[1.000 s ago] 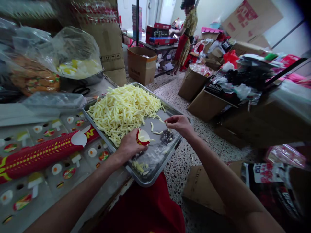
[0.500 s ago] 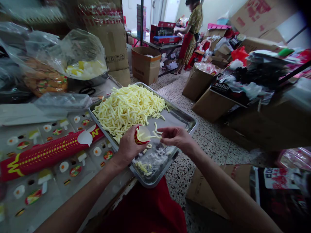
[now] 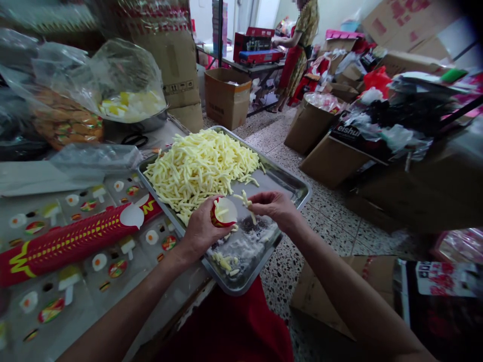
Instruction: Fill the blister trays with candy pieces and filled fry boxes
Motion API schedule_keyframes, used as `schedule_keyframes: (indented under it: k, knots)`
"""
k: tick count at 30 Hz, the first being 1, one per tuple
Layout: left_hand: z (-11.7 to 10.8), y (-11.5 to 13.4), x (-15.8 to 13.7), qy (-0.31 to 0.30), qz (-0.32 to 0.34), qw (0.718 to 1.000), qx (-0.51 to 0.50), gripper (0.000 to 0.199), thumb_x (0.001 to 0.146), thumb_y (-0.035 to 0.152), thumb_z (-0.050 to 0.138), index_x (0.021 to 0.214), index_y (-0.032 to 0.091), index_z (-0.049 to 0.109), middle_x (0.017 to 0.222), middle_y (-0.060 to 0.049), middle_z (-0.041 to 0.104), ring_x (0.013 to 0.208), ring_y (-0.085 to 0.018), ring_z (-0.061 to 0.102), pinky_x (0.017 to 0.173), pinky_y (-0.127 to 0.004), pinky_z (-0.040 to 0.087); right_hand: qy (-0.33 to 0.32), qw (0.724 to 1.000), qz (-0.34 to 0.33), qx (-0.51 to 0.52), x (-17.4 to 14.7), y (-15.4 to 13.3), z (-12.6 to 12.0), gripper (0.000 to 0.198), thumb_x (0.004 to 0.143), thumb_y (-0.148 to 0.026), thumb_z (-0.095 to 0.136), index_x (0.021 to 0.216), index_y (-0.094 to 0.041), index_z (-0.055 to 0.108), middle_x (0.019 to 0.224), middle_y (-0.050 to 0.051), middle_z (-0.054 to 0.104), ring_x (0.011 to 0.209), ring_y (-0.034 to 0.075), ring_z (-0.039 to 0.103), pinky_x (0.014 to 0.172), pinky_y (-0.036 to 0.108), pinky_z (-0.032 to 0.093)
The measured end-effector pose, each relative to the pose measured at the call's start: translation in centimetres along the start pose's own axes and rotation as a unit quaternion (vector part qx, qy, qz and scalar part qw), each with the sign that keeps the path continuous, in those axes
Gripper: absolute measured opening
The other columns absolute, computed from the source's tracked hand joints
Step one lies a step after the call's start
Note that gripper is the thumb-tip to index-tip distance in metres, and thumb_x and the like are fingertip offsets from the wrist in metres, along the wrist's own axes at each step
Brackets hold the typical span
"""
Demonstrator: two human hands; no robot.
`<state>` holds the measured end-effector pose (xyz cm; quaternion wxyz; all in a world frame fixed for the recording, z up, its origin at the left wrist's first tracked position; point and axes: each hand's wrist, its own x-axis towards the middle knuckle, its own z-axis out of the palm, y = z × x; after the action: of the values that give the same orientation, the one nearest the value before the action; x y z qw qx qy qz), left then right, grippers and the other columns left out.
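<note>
My left hand (image 3: pixel 202 224) is wrapped round a small red paper fry carton (image 3: pixel 225 211), its white inside facing me with a few pale yellow pieces in it. Just right of its mouth, my right hand (image 3: pixel 274 208) pinches a few pale yellow fry-shaped sticks (image 3: pixel 247 201) between thumb and fingers. Both hands are over a metal tray (image 3: pixel 292 187). A large heap of the same fry-shaped sticks (image 3: pixel 204 168) fills the tray's far left part. Crumbs and short bits (image 3: pixel 226 261) lie at its near end.
Left of the tray, a long nested stack of red cartons (image 3: pixel 71 236) lies on a patterned table cover (image 3: pixel 124 251). Behind are bagged brown pieces (image 3: pixel 70 120), a bowl (image 3: pixel 151 123) and black scissors (image 3: pixel 135 139). Cardboard boxes (image 3: pixel 228 98) stand on the floor; a person (image 3: pixel 298 50) works at the back.
My right hand has turned the pinched sticks more upright and slightly away from the carton's mouth. My left hand has tipped the carton so more of its white inside shows.
</note>
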<state>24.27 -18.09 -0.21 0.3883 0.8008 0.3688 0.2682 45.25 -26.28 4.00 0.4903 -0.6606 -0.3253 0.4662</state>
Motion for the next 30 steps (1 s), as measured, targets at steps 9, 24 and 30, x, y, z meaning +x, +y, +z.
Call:
schedule_keyframes:
  k: [9,24,30]
  knots:
    - [-3.0,-0.2,-0.5,0.049,-0.037,0.998,0.024,0.072,0.064,0.042,0.085,0.127,0.022,0.057,0.113,-0.006,0.072,0.100,-0.024,0.070,0.090,-0.035,0.056,0.081,0.975,-0.077,-0.190,2.5,1.2,-4.2,0.023,0.062,-0.025,0.077,0.081,-0.015,0.081,0.062,0.001,0.068,0.052,0.010,0.051,0.052,0.025,0.040]
    - [-4.9,-0.1,-1.5,0.044,-0.071,0.992,0.092,0.076,0.065,0.043,0.085,0.132,0.022,0.057,0.118,-0.007,0.072,0.104,-0.027,0.069,0.093,-0.037,0.054,-0.079,0.840,-0.152,-0.514,-0.4,3.4,4.0,0.024,0.071,-0.014,0.067,0.089,-0.020,0.082,0.084,0.006,0.076,0.074,0.018,0.065,0.068,0.028,0.044]
    - [-5.2,0.3,-2.9,-0.003,-0.061,0.986,0.157,0.068,0.070,0.035,0.081,0.133,0.022,0.058,0.122,-0.008,0.071,0.108,-0.029,0.068,0.094,-0.039,0.053,-0.022,0.865,-0.107,-0.490,0.4,2.9,3.5,0.015,0.074,-0.020,0.068,0.083,-0.018,0.080,0.072,0.003,0.073,0.066,0.015,0.062,0.061,0.026,0.037]
